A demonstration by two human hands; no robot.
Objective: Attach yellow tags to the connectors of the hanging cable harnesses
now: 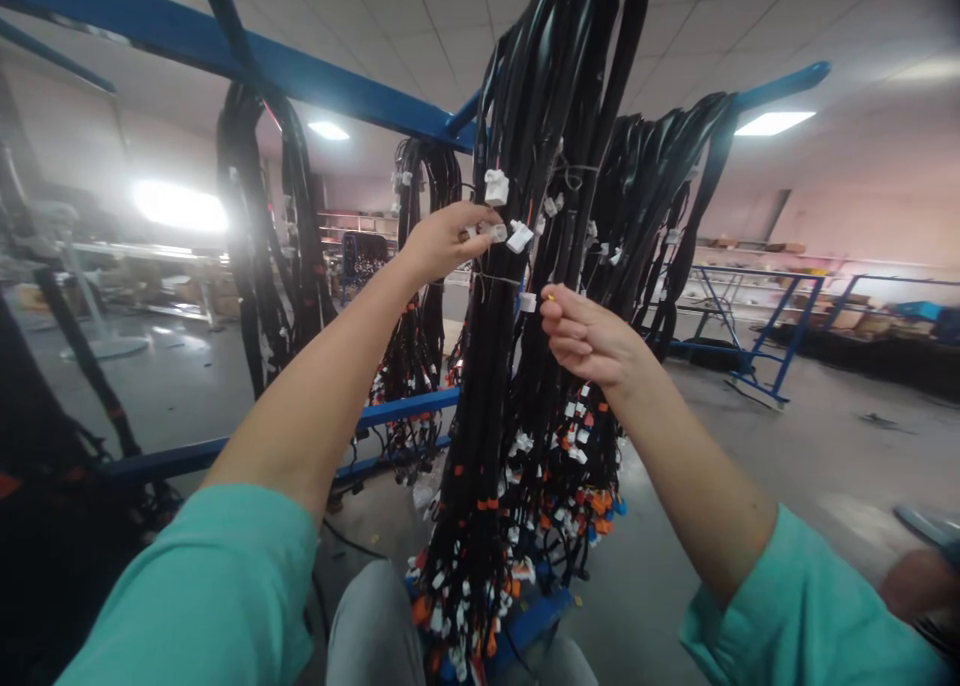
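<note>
A thick bundle of black wire harnesses (484, 366) hangs in front of me, with a thin tie around it. My left hand (442, 241) reaches its left side, thumb and fingers closed on a whitish translucent plastic connector (493, 233). Close by hang two white connectors, one above (496, 187) and another just right (519, 236). To the right of the bundle, my right hand (589, 336) pinches a tiny yellow piece (551, 296) between thumb and forefinger, its other fingers curled. A small white tag-like piece (528, 302) sits beside those fingertips.
Blue rack beams (360, 101) run overhead and carry more harness bundles (266, 236) left and right (675, 176). Many white, orange and blue connectors (577, 436) dangle low near my knees. A blue frame (780, 341) stands on the right, with shelves behind.
</note>
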